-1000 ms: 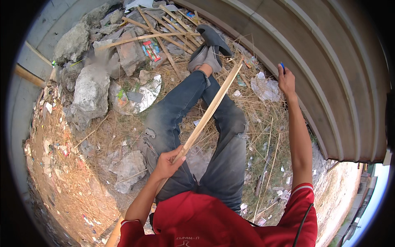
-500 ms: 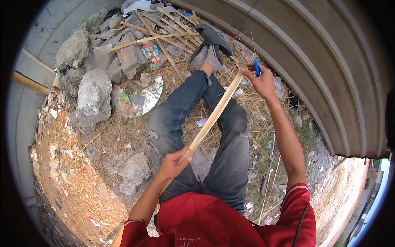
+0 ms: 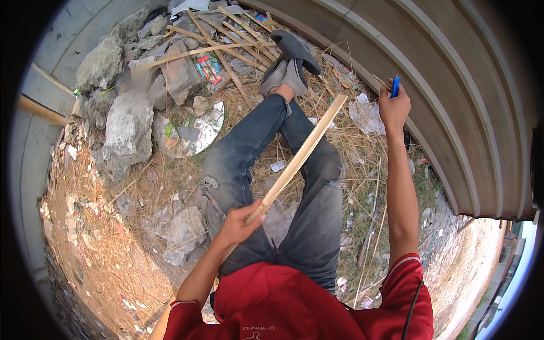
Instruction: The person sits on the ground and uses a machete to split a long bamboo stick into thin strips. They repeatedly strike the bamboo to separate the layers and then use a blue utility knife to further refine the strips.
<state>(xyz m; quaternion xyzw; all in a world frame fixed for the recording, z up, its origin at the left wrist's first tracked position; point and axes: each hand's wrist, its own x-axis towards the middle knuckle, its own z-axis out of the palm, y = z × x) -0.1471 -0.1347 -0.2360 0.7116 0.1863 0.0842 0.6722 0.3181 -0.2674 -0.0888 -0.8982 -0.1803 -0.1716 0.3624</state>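
My left hand point(image 3: 238, 228) is closed round the lower part of a long, pale bamboo strip point(image 3: 303, 152). The strip slants over my thighs, its far end up and to the right above my crossed legs. Out to the right, beside the corrugated sheet, my right hand point(image 3: 395, 113) is closed on a blue-handled tool point(image 3: 395, 86) that looks like a cutter knife. Its blade cannot be made out. A thin, pale sliver point(image 3: 380, 81) sticks out left of that hand's fingertips; whether it is gripped there is unclear. The right hand is apart from the strip.
Several more bamboo strips point(image 3: 232, 50) lie crossed beyond my feet. Rubble chunks point(image 3: 129, 127) are piled on the left, with a broken white plate-like piece point(image 3: 211, 129) beside them. A corrugated metal sheet point(image 3: 436, 73) curves along the right. Dry straw and litter cover the ground.
My right hand has left the strip's far end and moved right with the blue tool, towards the metal sheet. My left hand and the strip have hardly moved.
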